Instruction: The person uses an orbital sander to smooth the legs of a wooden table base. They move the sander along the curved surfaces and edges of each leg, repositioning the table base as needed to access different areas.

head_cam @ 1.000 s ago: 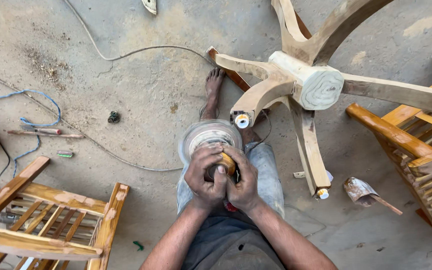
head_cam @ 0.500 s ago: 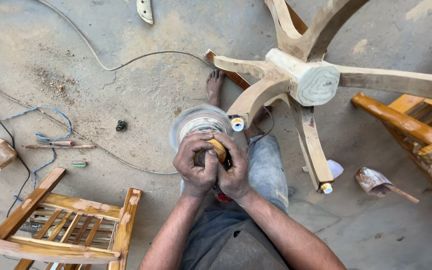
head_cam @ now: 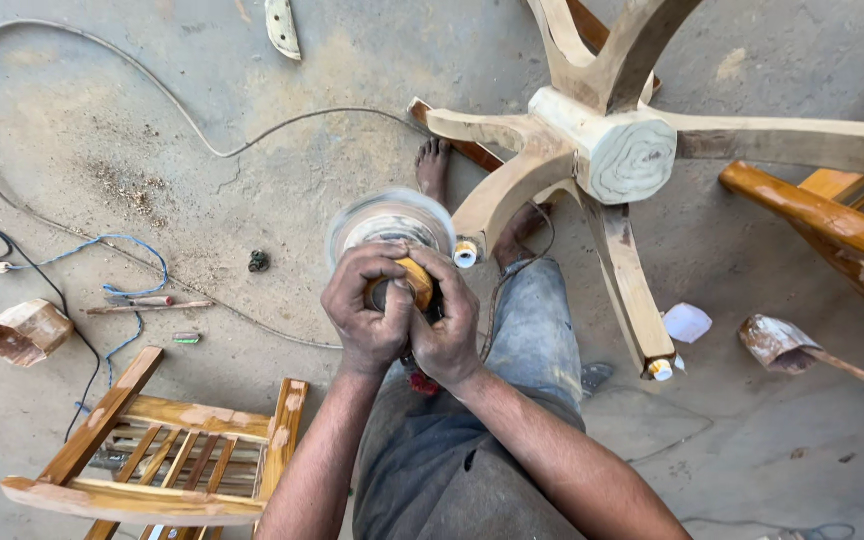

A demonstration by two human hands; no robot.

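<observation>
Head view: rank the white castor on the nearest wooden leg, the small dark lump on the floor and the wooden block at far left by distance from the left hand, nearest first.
From the left hand:
1. White castor, just right of the hand, at the tip of the wooden leg.
2. Small dark lump, on the floor to the left.
3. Wooden block, far left, near the frame edge.

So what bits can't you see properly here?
Head view:
- Disc: blurred, surface unreadable.
- Tool body: wrapped by the left hand and right hand; only an orange bit shows.
- Wooden base: arms cut off by the top and right edges.
- Small dark lump: too small to identify.
</observation>
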